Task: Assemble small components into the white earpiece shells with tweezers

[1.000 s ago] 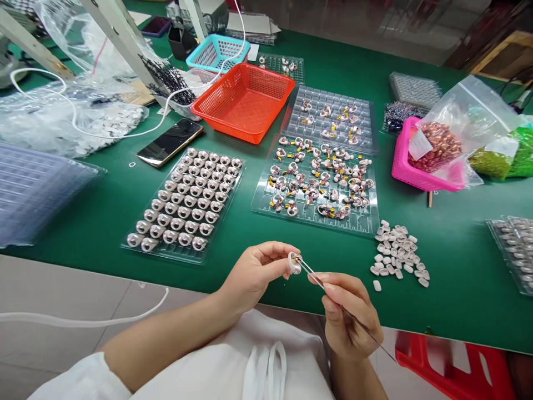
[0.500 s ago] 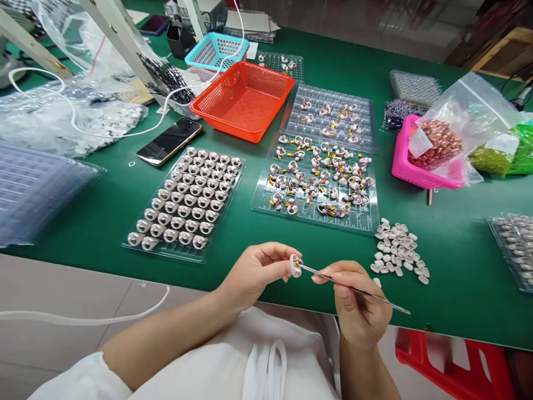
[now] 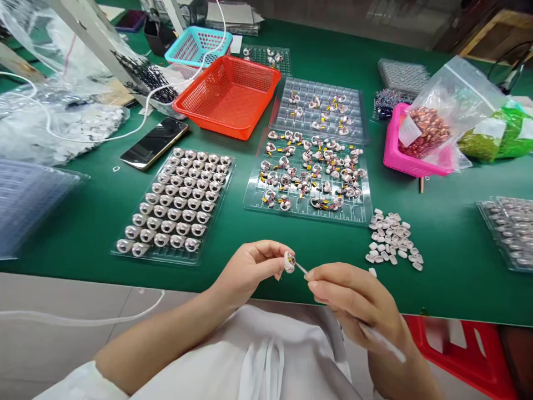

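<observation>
My left hand (image 3: 246, 273) pinches a small white earbud part (image 3: 288, 263) between thumb and fingertips, just above the front edge of the bench. Dark and yellow bits show inside the part's opening. A thin metal pick (image 3: 301, 269) is in my right hand (image 3: 358, 300), gripped like a pen, with its tip at that opening. Its back end sticks out below the hand, blurred. Beyond my hands lies a clear tray (image 3: 245, 206) of similar white parts with yellow and reddish bits. Left of it, another tray (image 3: 156, 256) carries rows of shiny pale shells.
Loose white caps (image 3: 389, 239) lie in a heap to the right. Farther back are a red basket (image 3: 227, 119), a blue basket (image 3: 175, 55), a phone (image 3: 155, 143) and a pink bin (image 3: 410, 166) with bagged copper-coloured pieces. A red stool (image 3: 478, 350) stands below the bench at right.
My right hand has rolled over and its back end of the pick has swung downward. The tip stays at the earbud part. The camera view has shifted slightly.
</observation>
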The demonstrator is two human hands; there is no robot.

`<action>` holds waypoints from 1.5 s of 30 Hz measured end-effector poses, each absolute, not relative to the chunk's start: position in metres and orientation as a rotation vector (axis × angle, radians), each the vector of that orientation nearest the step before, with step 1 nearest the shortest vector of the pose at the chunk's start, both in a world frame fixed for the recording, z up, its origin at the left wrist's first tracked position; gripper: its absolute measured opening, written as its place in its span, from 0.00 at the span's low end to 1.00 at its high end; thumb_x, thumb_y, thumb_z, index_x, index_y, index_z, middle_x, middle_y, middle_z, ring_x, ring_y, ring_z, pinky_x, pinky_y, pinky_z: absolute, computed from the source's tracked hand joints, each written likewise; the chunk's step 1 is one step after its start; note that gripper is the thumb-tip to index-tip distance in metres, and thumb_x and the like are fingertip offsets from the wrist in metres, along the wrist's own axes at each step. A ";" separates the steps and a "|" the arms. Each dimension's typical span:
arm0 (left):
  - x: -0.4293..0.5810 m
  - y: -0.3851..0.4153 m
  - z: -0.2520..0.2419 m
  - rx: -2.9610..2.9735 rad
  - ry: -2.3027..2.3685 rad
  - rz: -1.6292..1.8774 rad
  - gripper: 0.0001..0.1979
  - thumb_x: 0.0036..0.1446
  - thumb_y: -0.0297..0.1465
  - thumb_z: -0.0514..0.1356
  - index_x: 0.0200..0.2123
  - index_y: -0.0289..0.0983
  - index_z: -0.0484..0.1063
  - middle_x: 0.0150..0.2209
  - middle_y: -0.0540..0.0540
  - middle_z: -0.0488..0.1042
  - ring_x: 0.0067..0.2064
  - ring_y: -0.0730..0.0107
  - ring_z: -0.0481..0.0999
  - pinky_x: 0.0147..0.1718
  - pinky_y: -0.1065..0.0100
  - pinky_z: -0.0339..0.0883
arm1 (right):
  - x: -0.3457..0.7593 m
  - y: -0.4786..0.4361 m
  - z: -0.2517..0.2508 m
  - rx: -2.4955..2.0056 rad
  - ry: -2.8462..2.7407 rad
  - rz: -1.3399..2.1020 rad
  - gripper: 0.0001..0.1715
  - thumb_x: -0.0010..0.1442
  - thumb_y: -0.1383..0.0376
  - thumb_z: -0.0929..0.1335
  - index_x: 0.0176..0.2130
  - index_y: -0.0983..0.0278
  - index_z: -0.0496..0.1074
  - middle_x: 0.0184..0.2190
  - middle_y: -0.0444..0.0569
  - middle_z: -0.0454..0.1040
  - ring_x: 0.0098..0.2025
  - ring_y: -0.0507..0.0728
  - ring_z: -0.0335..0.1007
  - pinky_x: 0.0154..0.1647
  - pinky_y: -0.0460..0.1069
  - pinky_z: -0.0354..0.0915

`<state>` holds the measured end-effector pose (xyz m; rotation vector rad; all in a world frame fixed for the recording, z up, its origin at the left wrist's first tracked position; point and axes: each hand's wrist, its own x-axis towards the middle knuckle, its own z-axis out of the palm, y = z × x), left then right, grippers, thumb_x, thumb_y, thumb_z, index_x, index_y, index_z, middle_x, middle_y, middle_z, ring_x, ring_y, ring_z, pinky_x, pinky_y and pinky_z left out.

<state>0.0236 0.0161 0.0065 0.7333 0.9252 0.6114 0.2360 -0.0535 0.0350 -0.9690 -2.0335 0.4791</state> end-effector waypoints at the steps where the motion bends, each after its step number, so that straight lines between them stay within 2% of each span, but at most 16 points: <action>1: 0.024 0.016 0.006 0.746 0.927 0.607 0.04 0.49 0.29 0.72 0.30 0.35 0.83 0.27 0.49 0.79 0.27 0.76 0.70 0.29 0.73 0.65 | 0.234 -0.053 0.040 -0.968 -2.110 0.434 0.16 0.72 0.72 0.61 0.53 0.65 0.72 0.41 0.55 0.82 0.41 0.56 0.80 0.39 0.49 0.78; 6: 0.027 0.016 0.005 0.760 0.941 0.591 0.04 0.49 0.28 0.72 0.30 0.35 0.83 0.28 0.49 0.79 0.27 0.77 0.70 0.29 0.74 0.64 | 0.227 -0.050 0.053 -0.926 -2.352 0.303 0.17 0.72 0.72 0.58 0.48 0.70 0.73 0.38 0.56 0.82 0.41 0.59 0.79 0.41 0.53 0.77; 10: 0.028 0.019 0.008 0.640 0.916 0.542 0.06 0.46 0.29 0.73 0.28 0.33 0.82 0.26 0.48 0.77 0.25 0.78 0.68 0.27 0.74 0.62 | 0.232 -0.055 0.041 -0.997 -2.152 0.406 0.15 0.70 0.74 0.62 0.52 0.69 0.72 0.42 0.56 0.81 0.42 0.56 0.78 0.40 0.50 0.77; 16: 0.026 0.022 0.010 0.493 0.803 0.492 0.08 0.46 0.31 0.74 0.29 0.32 0.83 0.24 0.48 0.73 0.25 0.76 0.68 0.25 0.74 0.63 | 0.233 -0.068 0.016 -0.954 -1.644 0.591 0.25 0.63 0.80 0.66 0.57 0.65 0.73 0.48 0.55 0.78 0.47 0.57 0.78 0.42 0.51 0.78; 26: 0.027 0.021 0.011 0.505 0.816 0.485 0.09 0.46 0.31 0.75 0.30 0.32 0.83 0.23 0.48 0.73 0.25 0.77 0.68 0.26 0.75 0.63 | 0.227 -0.067 0.009 -0.895 -1.624 0.626 0.31 0.61 0.83 0.66 0.60 0.66 0.71 0.49 0.57 0.78 0.48 0.58 0.79 0.44 0.52 0.79; 34: 0.027 0.021 0.011 0.511 0.829 0.497 0.09 0.45 0.31 0.75 0.30 0.32 0.84 0.23 0.48 0.74 0.25 0.77 0.69 0.26 0.75 0.63 | 0.224 -0.068 0.008 -0.907 -1.615 0.619 0.30 0.62 0.82 0.65 0.60 0.66 0.71 0.49 0.57 0.78 0.48 0.58 0.79 0.43 0.53 0.80; 40: 0.028 0.018 0.012 0.560 0.891 0.561 0.09 0.45 0.30 0.75 0.30 0.33 0.83 0.24 0.49 0.76 0.25 0.77 0.70 0.28 0.74 0.63 | 0.216 -0.072 0.006 -1.007 -1.648 0.466 0.28 0.65 0.79 0.65 0.61 0.63 0.70 0.47 0.56 0.80 0.47 0.57 0.80 0.41 0.49 0.81; 45: 0.034 0.016 0.012 0.634 0.971 0.659 0.07 0.44 0.28 0.74 0.29 0.34 0.83 0.25 0.49 0.78 0.26 0.75 0.71 0.28 0.73 0.64 | 0.207 -0.074 -0.002 -0.969 -1.810 0.210 0.23 0.67 0.77 0.62 0.60 0.73 0.70 0.47 0.62 0.80 0.53 0.62 0.79 0.48 0.56 0.80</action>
